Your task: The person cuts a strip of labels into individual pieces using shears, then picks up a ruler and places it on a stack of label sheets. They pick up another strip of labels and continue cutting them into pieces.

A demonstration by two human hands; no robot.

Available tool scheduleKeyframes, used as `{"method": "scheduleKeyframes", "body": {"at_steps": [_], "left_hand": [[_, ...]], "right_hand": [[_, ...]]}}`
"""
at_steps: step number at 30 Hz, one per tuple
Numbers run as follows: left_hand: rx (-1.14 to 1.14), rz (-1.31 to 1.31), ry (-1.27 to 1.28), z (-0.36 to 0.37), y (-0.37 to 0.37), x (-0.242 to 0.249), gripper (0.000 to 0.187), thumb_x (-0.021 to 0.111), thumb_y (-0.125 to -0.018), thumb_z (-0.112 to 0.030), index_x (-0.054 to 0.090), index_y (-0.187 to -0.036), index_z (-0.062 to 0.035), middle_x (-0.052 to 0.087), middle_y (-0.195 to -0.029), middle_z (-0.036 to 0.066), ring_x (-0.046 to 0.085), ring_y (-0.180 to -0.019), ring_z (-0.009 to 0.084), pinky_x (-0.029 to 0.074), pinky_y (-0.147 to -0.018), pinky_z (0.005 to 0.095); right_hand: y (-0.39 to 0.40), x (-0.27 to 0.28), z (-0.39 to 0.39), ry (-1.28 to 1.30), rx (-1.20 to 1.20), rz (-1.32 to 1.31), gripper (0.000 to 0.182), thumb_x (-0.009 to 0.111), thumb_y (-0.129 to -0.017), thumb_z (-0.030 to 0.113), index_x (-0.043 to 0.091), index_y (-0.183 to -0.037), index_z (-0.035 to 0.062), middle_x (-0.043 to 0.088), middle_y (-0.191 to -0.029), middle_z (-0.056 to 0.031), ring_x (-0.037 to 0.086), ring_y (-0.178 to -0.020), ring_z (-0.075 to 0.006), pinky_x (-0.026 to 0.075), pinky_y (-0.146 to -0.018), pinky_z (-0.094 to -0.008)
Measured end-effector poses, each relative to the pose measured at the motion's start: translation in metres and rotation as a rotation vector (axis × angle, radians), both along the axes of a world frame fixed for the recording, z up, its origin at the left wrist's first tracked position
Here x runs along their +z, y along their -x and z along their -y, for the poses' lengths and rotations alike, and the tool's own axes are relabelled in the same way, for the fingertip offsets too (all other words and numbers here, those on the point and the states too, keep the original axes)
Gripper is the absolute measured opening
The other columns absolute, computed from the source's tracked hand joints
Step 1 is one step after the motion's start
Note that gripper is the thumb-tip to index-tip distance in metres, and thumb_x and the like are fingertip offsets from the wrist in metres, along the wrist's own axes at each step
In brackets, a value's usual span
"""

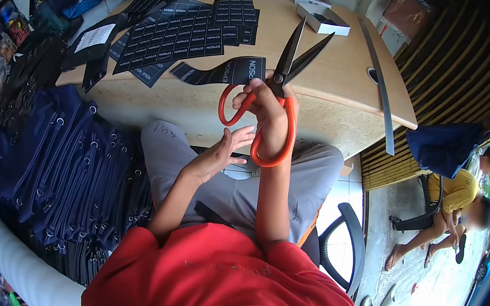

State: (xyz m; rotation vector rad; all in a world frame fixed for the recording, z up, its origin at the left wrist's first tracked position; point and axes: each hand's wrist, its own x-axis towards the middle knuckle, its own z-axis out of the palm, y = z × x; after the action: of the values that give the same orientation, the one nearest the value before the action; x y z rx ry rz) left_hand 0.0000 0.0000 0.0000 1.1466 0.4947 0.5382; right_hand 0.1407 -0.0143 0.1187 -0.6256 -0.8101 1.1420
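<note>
My right hand (273, 117) holds a large pair of scissors (279, 79) with orange handles, blades spread and pointing away over the table. One handle loop lies around this hand. Between its thumb and fingers is also the end of a black strip of EPSON labels (224, 71), which curls off to the left. My left hand (221, 153) hovers above my lap, fingers spread and nothing in it, just below the other handle loop. Sheets of black EPSON labels (173, 39) lie overlapping on the table, beyond the strip.
The wooden table (327, 71) carries a small white box (323, 20) and a long metal ruler (379, 87) along its right edge. Stacked dark blue fabric pieces with metal rings (74, 164) fill the left. A black chair armrest (346, 243) is at right; people sit farther off.
</note>
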Motion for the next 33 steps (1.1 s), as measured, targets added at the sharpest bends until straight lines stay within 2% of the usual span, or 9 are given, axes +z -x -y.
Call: {"method": "scheduleKeyframes", "body": {"at_steps": [5, 6, 10, 15, 19, 21, 25, 26, 33], "left_hand": [[0.193, 0.016, -0.425, -0.012, 0.011, 0.010, 0.094, 0.041, -0.087, -0.071, 0.013, -0.153, -0.0099, 0.016, -0.158, 0.012, 0.018, -0.146, 0.0261, 0.034, -0.108, 0.0470], [0.213, 0.106, -0.425, -0.010, 0.007, 0.030, 0.097, 0.059, -0.085, -0.063, 0.016, -0.152, -0.0081, 0.019, -0.157, 0.012, 0.015, -0.147, 0.0247, 0.033, -0.108, 0.0474], [0.201, 0.181, -0.495, -0.019, 0.008, 0.056, 0.098, 0.076, -0.072, -0.039, 0.026, -0.148, -0.0043, 0.030, -0.149, 0.013, 0.028, -0.140, 0.0238, 0.027, -0.112, 0.0469], [0.202, 0.042, -0.475, -0.032, 0.009, 0.058, 0.092, 0.072, -0.076, -0.049, 0.032, -0.145, -0.0028, 0.044, -0.138, 0.013, 0.044, -0.125, 0.0200, 0.034, -0.106, 0.0391], [0.396, 0.191, -0.579, -0.027, -0.013, 0.102, 0.060, 0.062, -0.092, -0.038, 0.042, -0.135, -0.0011, 0.053, -0.124, 0.009, 0.053, -0.103, 0.0111, 0.046, -0.086, 0.0288], [0.684, 0.202, -0.875, -0.031, -0.022, 0.112, 0.039, 0.054, -0.098, -0.024, 0.046, -0.127, 0.0007, 0.057, -0.114, 0.006, 0.054, -0.090, 0.0076, 0.046, -0.077, 0.0244], [0.723, 0.139, -0.729, -0.017, -0.032, 0.117, 0.015, 0.053, -0.098, -0.016, 0.054, -0.104, -0.0018, 0.058, -0.089, 0.001, 0.052, -0.072, 0.0025, 0.041, -0.057, 0.0168], [0.776, 0.131, -0.843, -0.023, -0.037, 0.112, 0.012, 0.056, -0.098, -0.016, 0.053, -0.097, -0.0040, 0.053, -0.078, -0.003, 0.044, -0.061, -0.0017, 0.032, -0.046, 0.0155], [0.643, 0.138, -0.818, -0.029, -0.038, 0.128, 0.018, 0.056, -0.098, -0.018, 0.053, -0.090, -0.0023, 0.053, -0.072, -0.001, 0.049, -0.064, 0.0020, 0.041, -0.056, 0.0195]], "right_hand": [[-0.004, 0.000, -0.003, 0.044, 0.186, -0.265, 0.014, 0.056, -0.090, 0.009, 0.051, -0.101, 0.0029, 0.059, -0.081, -0.0098, 0.064, -0.068, -0.0216, 0.053, -0.064, -0.0337], [-0.010, -0.001, -0.004, 0.034, 0.234, -0.277, 0.016, 0.056, -0.090, 0.009, 0.049, -0.104, 0.0054, 0.059, -0.081, -0.0109, 0.064, -0.070, -0.0230, 0.053, -0.064, -0.0356], [-0.021, -0.004, -0.007, 0.059, 0.202, -0.154, 0.010, 0.056, -0.089, 0.008, 0.052, -0.097, 0.0042, 0.060, -0.079, -0.0094, 0.062, -0.064, -0.0203, 0.053, -0.062, -0.0345], [-0.018, -0.003, -0.004, 0.079, 0.204, 0.122, 0.011, 0.059, -0.087, 0.007, 0.056, -0.093, -0.0007, 0.060, -0.077, -0.0089, 0.060, -0.062, -0.0166, 0.050, -0.060, -0.0298], [-0.005, 0.002, 0.000, 0.013, 0.107, 0.228, 0.011, 0.058, -0.088, 0.008, 0.058, -0.091, -0.0032, 0.060, -0.074, -0.0083, 0.060, -0.065, -0.0146, 0.048, -0.061, -0.0275], [0.001, 0.001, -0.001, -0.013, 0.077, 0.141, 0.011, 0.058, -0.088, 0.008, 0.058, -0.091, -0.0032, 0.060, -0.073, -0.0078, 0.060, -0.065, -0.0143, 0.047, -0.061, -0.0271], [0.000, 0.007, 0.003, -0.039, -0.013, 0.115, 0.010, 0.059, -0.088, 0.007, 0.057, -0.091, -0.0025, 0.059, -0.070, -0.0057, 0.059, -0.064, -0.0125, 0.046, -0.061, -0.0260], [-0.002, 0.006, 0.004, -0.049, -0.035, 0.151, 0.010, 0.058, -0.089, 0.007, 0.057, -0.092, -0.0021, 0.059, -0.069, -0.0052, 0.058, -0.064, -0.0115, 0.045, -0.060, -0.0257], [-0.001, 0.004, 0.005, -0.153, -0.075, 0.176, 0.024, 0.057, -0.097, 0.024, 0.054, -0.091, 0.0008, 0.054, -0.066, -0.0019, 0.052, -0.060, -0.0089, 0.041, -0.056, -0.0236]]}}
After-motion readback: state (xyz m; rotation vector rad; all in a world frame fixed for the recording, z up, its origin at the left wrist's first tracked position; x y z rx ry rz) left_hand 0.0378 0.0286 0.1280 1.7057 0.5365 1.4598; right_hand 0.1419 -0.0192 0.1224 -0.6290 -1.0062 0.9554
